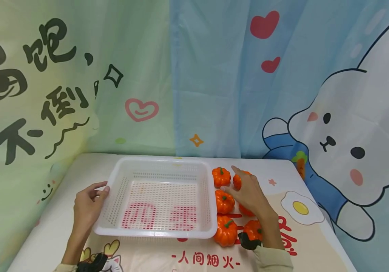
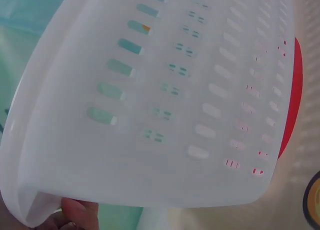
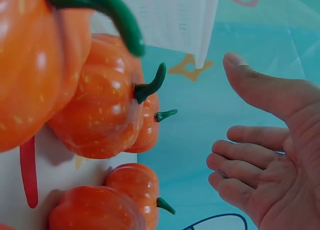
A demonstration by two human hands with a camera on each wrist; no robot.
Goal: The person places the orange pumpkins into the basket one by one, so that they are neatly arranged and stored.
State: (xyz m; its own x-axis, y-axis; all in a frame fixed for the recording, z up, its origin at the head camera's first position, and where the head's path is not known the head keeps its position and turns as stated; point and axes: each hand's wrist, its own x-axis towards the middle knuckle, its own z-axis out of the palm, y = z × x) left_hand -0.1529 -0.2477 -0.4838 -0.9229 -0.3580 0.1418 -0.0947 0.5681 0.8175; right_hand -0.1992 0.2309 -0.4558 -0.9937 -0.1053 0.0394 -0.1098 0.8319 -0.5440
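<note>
A white perforated plastic basket (image 1: 157,233) stands near the middle of the table, its inside bare. My left hand (image 1: 89,206) grips its left rim; the left wrist view shows a few fingertips (image 2: 82,212) tucked under that rim. Right of the basket are several small orange pumpkins (image 1: 226,231) with green stems, in two columns. Over the right column hovers my right hand (image 1: 250,194), thumb and fingers spread apart. In the right wrist view nothing lies in its palm, and the pumpkins (image 3: 102,100) are apart from it.
The table (image 1: 68,192) has a printed cloth with red characters and a fried egg picture (image 1: 302,207). Behind it hangs a printed curtain (image 1: 208,75) with hearts and a large white cartoon rabbit. Dark bands (image 1: 92,262) circle both wrists.
</note>
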